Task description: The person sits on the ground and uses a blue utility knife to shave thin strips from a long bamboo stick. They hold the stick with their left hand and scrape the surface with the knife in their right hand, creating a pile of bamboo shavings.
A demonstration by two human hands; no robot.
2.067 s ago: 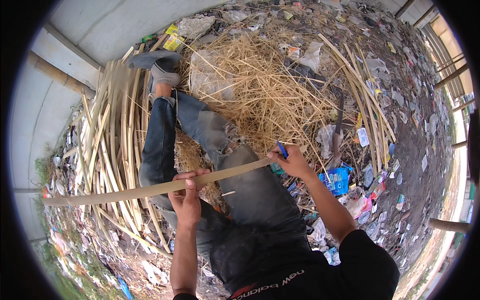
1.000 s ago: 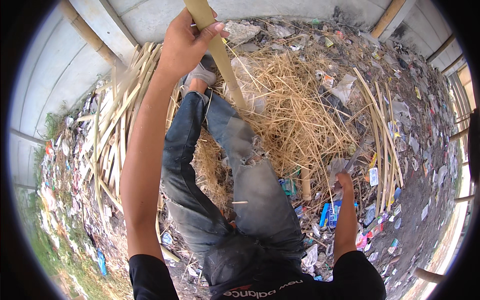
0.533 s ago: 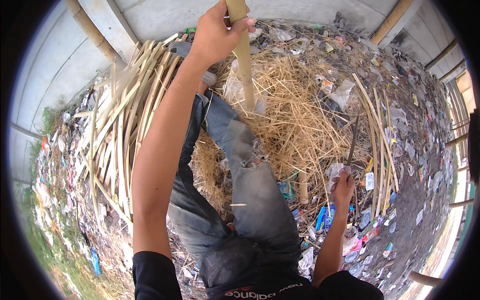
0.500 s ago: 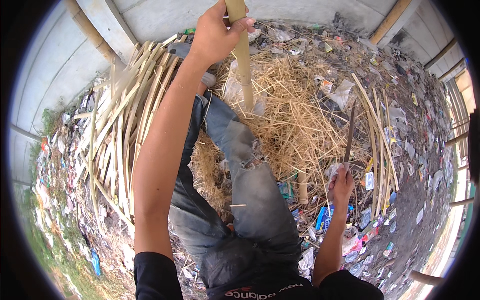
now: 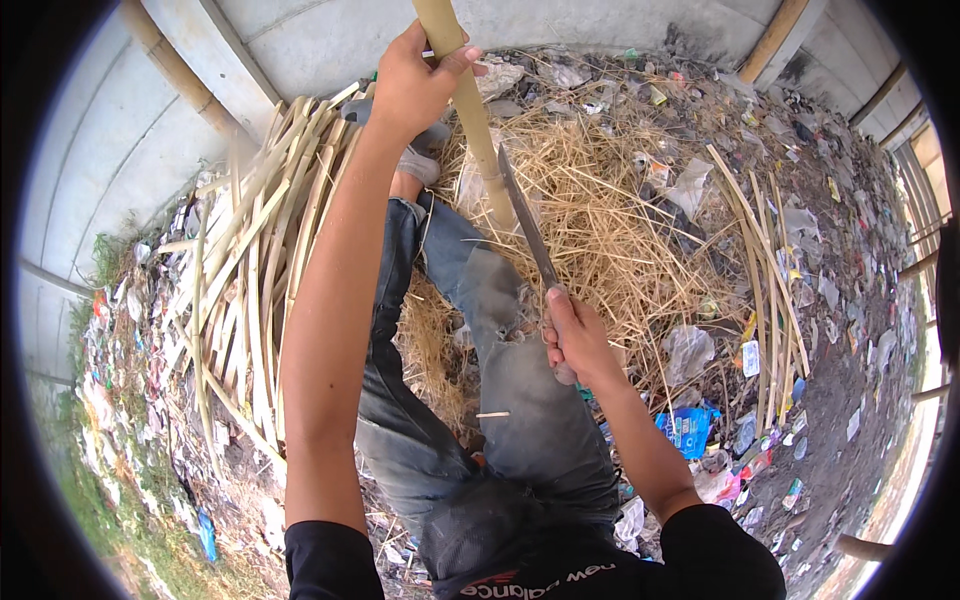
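Note:
My left hand (image 5: 415, 85) is closed round the upper part of a pale bamboo pole (image 5: 470, 120), which stands slightly tilted. Its lower end reaches down to the heap of bamboo shavings (image 5: 600, 240) beside my knee. In my right hand (image 5: 578, 338) is the handle of a machete (image 5: 530, 222) with a long dark blade. The blade points up and to the left, its tip close beside the pole; whether they touch I cannot tell. My legs in worn jeans (image 5: 480, 290) are bent below the pole.
To the left lies a stack of split bamboo strips (image 5: 250, 260). More thin strips (image 5: 765, 270) rest at the right. Litter, including a blue wrapper (image 5: 688, 428), is strewn over the ground. A pale panel wall (image 5: 330, 45) with a bamboo post (image 5: 175, 70) rises ahead.
My right hand has swung the machete from the right, over by the strips, leftward to the pole. The pole's top, held in my left hand, has shifted a little left.

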